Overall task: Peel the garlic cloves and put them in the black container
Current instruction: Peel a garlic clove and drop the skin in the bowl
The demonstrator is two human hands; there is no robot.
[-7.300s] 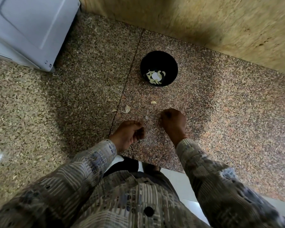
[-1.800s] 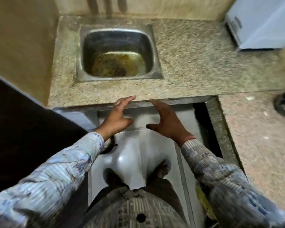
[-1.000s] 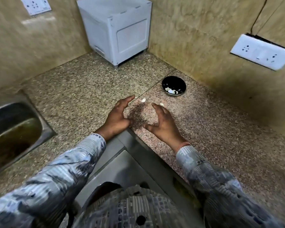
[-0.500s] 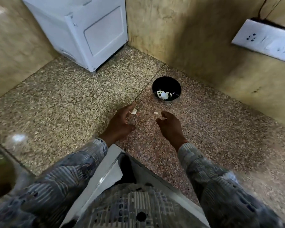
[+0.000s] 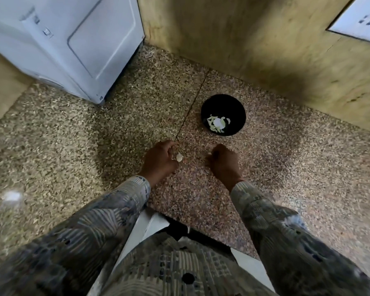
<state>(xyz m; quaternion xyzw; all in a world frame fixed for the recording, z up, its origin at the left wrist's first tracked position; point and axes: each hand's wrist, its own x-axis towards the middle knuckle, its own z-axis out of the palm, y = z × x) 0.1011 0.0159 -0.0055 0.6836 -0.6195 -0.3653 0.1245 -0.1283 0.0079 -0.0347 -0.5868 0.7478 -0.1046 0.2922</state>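
Note:
The black container [image 5: 233, 107] stands on the granite counter near the wall, with several pale peeled cloves [image 5: 217, 124] in its bottom. My left hand [image 5: 158, 161] is on the counter in front of it and to its left. Its curled fingertips pinch a white garlic piece [image 5: 179, 157]. My right hand [image 5: 223, 162] is level with it, just in front of the container, knuckles up and fingers curled down onto the counter. A small pale garlic bit [image 5: 209, 155] shows at its thumb; the rest is hidden under the hand.
A white appliance [image 5: 73, 43] stands at the back left of the counter [image 5: 286, 167]. Beige walls meet in the corner behind the container, with a white socket plate [image 5: 363, 20] at the upper right. The counter's front edge runs just below my wrists.
The view has swung from the sink back to the corner. Both hands, spread open before, have come down on the counter and curled over the two garlic pieces lying there.

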